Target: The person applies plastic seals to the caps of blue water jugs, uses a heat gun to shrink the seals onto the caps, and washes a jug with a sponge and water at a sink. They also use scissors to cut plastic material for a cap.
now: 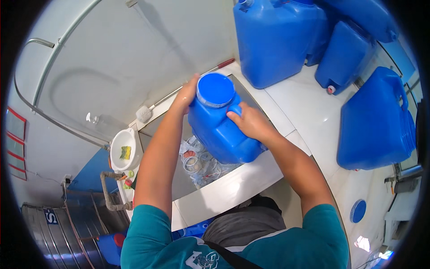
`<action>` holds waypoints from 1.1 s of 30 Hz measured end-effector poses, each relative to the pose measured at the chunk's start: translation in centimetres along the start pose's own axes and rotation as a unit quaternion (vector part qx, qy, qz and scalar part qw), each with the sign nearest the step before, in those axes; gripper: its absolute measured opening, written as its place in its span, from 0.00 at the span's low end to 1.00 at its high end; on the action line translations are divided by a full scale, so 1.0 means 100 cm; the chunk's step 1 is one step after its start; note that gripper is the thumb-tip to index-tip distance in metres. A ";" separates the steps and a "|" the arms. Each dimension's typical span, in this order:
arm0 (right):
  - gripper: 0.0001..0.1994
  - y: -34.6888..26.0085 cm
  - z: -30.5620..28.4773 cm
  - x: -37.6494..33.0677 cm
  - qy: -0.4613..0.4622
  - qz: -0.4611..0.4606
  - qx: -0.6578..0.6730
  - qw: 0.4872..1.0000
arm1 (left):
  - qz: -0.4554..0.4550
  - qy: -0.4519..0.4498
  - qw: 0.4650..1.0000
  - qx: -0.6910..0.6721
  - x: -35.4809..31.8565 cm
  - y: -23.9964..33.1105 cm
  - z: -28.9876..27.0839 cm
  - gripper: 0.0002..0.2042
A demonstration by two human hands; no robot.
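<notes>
A blue plastic water jug (219,134) is held tilted over the sink (172,186), its wide blue cap (216,88) facing up. What looks like clear film rings the jug's neck. My right hand (251,121) is closed around the jug's handle. Against the jug's far left side, beside the cap, presses my left hand (187,94), with its fingers partly hidden behind the jug. Below the jug, a heap of crumpled clear plastic (197,163) lies in the sink.
Several large blue jugs (277,45) stand on the tiled counter at the back right; an uncapped one (374,121) stands farther right. A loose blue lid (358,210) lies at lower right. A white basin (122,152) holds a sponge (125,153). Behind the sink lies a long-handled brush (144,114).
</notes>
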State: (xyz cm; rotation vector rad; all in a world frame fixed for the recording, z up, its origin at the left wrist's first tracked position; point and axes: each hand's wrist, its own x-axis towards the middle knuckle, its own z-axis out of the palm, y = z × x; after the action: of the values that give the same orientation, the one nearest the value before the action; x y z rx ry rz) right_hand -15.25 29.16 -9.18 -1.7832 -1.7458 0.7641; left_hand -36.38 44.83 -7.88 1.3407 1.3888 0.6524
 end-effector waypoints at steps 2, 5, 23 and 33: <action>0.28 -0.009 0.028 0.018 -0.047 -0.008 -0.032 0.998 | 0.136 0.082 0.934 0.321 -0.010 0.003 0.008 0.34; 0.25 -0.025 0.065 0.031 -0.086 -0.080 -0.053 0.992 | 0.267 -0.030 0.767 0.583 -0.020 -0.052 0.002 0.31; 0.18 -0.063 0.123 0.013 -0.035 -0.088 -0.121 0.988 | -0.006 0.097 0.795 0.599 0.014 -0.091 -0.088 0.38; 0.19 -0.053 0.101 -0.001 -0.103 -0.178 -0.188 0.960 | 0.445 -0.139 0.521 0.715 -0.120 -0.024 -0.089 0.49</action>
State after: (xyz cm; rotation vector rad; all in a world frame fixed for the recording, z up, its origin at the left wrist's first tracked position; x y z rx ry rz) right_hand -26.15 28.98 -12.49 -1.5800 -2.4006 0.5020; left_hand -47.53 35.50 -3.74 3.3998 0.6180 -0.4134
